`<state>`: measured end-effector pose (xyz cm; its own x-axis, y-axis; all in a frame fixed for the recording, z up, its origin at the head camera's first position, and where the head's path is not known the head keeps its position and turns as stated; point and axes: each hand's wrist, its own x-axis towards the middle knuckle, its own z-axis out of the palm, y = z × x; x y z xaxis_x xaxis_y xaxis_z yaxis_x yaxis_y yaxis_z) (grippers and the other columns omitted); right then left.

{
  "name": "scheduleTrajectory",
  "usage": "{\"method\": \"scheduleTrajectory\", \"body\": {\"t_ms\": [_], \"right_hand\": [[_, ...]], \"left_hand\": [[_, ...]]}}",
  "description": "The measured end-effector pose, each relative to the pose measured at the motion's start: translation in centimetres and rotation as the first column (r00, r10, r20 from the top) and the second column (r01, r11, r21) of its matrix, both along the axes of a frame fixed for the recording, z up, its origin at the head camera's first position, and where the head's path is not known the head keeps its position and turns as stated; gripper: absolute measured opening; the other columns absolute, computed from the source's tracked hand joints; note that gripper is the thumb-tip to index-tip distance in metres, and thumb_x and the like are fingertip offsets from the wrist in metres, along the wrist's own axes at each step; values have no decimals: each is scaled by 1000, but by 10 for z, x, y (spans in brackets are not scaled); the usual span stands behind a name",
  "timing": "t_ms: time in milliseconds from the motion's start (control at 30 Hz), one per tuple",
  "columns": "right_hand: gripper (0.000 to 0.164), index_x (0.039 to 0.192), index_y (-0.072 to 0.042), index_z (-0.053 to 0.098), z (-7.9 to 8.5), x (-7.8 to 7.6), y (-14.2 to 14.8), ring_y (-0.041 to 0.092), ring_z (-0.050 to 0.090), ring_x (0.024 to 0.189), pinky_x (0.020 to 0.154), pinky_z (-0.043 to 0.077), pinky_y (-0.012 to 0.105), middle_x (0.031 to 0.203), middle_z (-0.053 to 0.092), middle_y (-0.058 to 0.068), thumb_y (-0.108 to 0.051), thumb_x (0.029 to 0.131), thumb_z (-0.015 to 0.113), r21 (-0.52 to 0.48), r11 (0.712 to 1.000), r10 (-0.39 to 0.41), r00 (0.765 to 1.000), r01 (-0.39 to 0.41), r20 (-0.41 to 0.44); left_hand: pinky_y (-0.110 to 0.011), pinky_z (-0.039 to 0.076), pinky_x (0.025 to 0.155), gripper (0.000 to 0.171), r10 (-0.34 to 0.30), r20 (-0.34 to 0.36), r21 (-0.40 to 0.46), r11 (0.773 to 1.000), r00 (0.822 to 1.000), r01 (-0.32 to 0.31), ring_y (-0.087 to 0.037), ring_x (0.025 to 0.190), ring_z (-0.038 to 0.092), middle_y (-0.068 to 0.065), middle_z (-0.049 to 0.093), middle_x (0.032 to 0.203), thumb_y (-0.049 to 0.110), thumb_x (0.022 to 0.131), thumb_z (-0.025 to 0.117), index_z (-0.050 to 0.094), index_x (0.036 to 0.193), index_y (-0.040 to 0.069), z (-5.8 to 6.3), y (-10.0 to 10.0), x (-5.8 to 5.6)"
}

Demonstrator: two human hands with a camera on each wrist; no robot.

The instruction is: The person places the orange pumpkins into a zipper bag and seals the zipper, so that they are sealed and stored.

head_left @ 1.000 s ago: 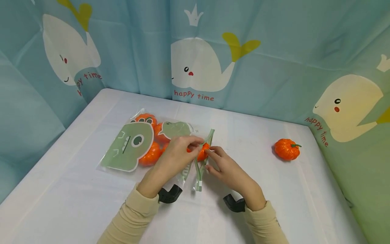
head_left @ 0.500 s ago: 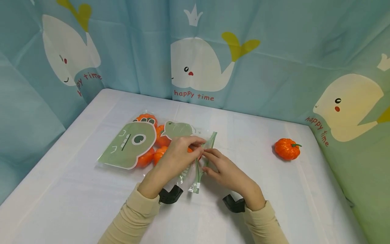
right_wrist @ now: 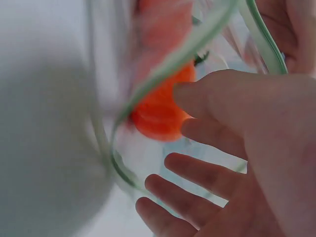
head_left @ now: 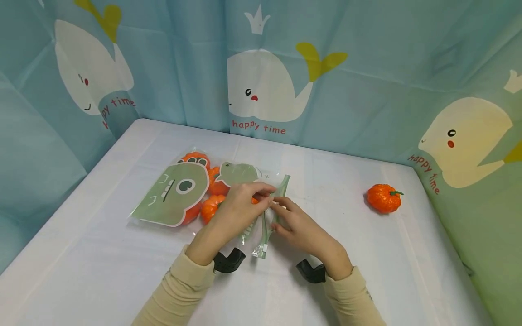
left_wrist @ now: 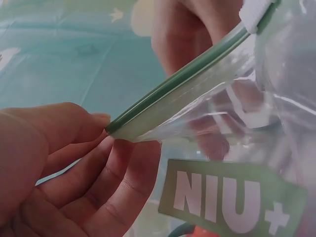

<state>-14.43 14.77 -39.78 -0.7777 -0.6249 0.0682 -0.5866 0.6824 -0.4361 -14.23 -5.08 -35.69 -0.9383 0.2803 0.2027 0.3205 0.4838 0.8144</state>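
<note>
A clear zip bag [head_left: 163, 203] with a green monster print lies on the table, several small orange toy pumpkins [head_left: 212, 207] inside it. My left hand [head_left: 242, 203] pinches the green zip edge [left_wrist: 177, 79] between thumb and forefinger, lifting one side of the mouth. At that mouth is my right hand [head_left: 302, 226], its fingers spread and loosely bent. In the right wrist view, the right thumb and forefinger reach right up to an orange pumpkin [right_wrist: 160, 116] seen through the parted green edges. A white slider [left_wrist: 254, 15] sits at the zip's end.
One more orange pumpkin [head_left: 384, 198] with a green stem stands alone at the table's right side. Blue curtains [head_left: 367, 90] with whale prints hang behind the white table [head_left: 326, 181]. A black wrist mount [head_left: 229, 260] sits by each cuff.
A pumpkin at the bag's mouth, between my hands a second ago, has gone inward out of the head view. The pumpkins in the bag shifted slightly; my right hand moved a little left.
</note>
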Motion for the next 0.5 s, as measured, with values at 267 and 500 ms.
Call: {"method": "scheduleTrajectory", "body": {"t_ms": [267,500], "right_hand": [[42,134,1,57,8,-10,31,39,50,132,104,46,53,144,48,21,-15,96,65,-28,988,-150,989,149,-8],[41,134,4,55,12,-18,67,45,44,133,109,37,61,146,44,26,-12,97,61,-59,944,-324,946,324,9]], "left_hand": [[-28,56,79,23,25,7,-3,1000,1000,-25,-12,89,65,1,73,101,13,92,67,73,115,13,-1,-1,-1],[-27,56,80,23,25,30,11,1000,999,-26,-11,89,64,1,73,101,13,93,67,73,115,13,0,0,-1]]}}
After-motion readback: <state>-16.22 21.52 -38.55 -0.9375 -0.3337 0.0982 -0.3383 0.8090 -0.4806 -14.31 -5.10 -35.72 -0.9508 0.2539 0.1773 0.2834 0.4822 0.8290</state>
